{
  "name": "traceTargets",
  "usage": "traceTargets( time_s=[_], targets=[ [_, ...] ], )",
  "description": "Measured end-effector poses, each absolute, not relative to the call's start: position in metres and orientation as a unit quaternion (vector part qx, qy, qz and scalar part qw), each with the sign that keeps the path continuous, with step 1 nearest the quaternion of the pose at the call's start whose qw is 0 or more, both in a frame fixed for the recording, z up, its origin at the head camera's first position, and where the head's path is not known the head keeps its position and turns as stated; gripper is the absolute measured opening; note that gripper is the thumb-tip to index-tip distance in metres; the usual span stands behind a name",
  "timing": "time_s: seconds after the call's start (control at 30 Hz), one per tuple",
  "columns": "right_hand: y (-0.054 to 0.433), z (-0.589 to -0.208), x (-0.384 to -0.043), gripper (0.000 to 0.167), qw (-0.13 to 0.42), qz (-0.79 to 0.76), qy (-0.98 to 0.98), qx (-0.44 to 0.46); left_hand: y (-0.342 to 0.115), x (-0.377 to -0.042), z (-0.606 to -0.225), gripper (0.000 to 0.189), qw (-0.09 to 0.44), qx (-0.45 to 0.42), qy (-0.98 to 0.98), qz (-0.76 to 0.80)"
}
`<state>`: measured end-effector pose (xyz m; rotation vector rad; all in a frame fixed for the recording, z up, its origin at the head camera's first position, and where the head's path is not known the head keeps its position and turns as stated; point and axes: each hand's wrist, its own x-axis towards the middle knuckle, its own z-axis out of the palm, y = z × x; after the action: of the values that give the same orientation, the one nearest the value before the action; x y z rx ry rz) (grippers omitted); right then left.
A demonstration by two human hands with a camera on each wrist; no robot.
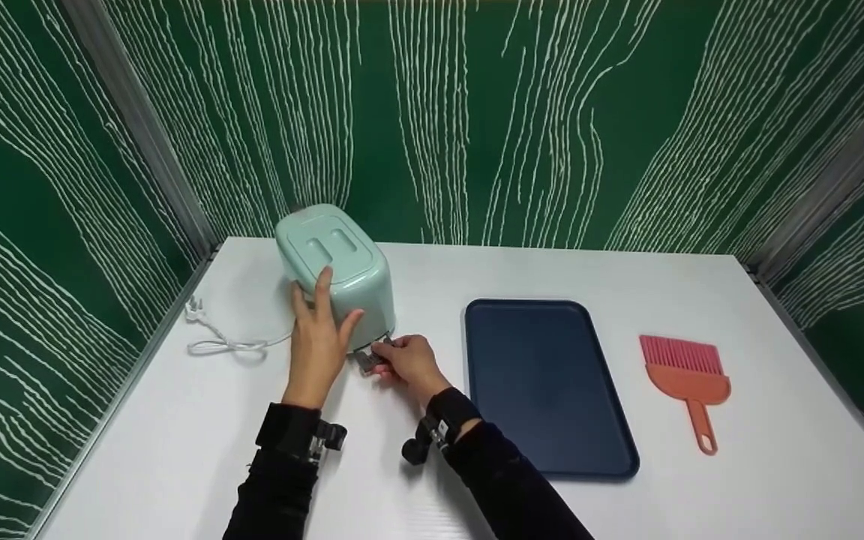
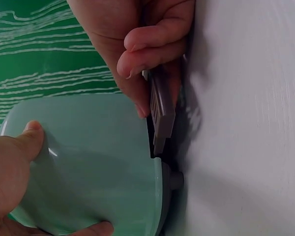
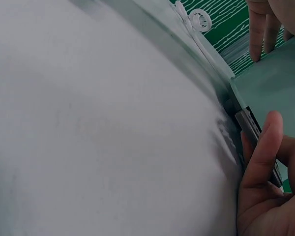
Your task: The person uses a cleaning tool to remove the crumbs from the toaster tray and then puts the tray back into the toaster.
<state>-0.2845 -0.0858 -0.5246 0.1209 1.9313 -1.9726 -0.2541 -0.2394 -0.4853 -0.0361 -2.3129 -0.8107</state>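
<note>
A mint-green toaster (image 1: 367, 296) with a lid over its top stands at the left of the white table. My left hand (image 1: 314, 345) rests on it with fingers spread, touching the lid edge and the end wall. At the base of the near end, my right hand (image 1: 411, 361) pinches a grey crumb tray (image 1: 367, 361) between thumb and fingers. In the left wrist view the crumb tray (image 2: 162, 105) sits in the opening low on the toaster, its outer part sticking out. The right wrist view shows my right thumb lying along the crumb tray (image 3: 247, 120).
A white power cord (image 1: 229, 345) with its plug (image 1: 194, 309) lies left of the toaster. Right of my right hand lies a dark blue tray (image 1: 544, 382). Farther right is an orange hand brush (image 1: 691, 382) with pink bristles. Green panels (image 1: 492, 120) enclose the table.
</note>
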Motion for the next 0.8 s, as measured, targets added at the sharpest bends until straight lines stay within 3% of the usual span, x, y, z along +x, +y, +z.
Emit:
traceTargets(
  time_s=[0.33,0.8],
  targets=[
    [-0.0855,-0.5266,-0.2869,0.028,0.201,-0.691,0.694,0.037,-0.2393,-0.2535,-0.4855,0.078,0.333,-0.009,-0.894,-0.299],
    [-0.0841,-0.5251,-0.2886,0.019,0.223,-0.682,0.695,0.034,-0.2387,-0.2532,-0.4847,0.078,0.328,-0.007,-0.893,-0.308]
  ],
)
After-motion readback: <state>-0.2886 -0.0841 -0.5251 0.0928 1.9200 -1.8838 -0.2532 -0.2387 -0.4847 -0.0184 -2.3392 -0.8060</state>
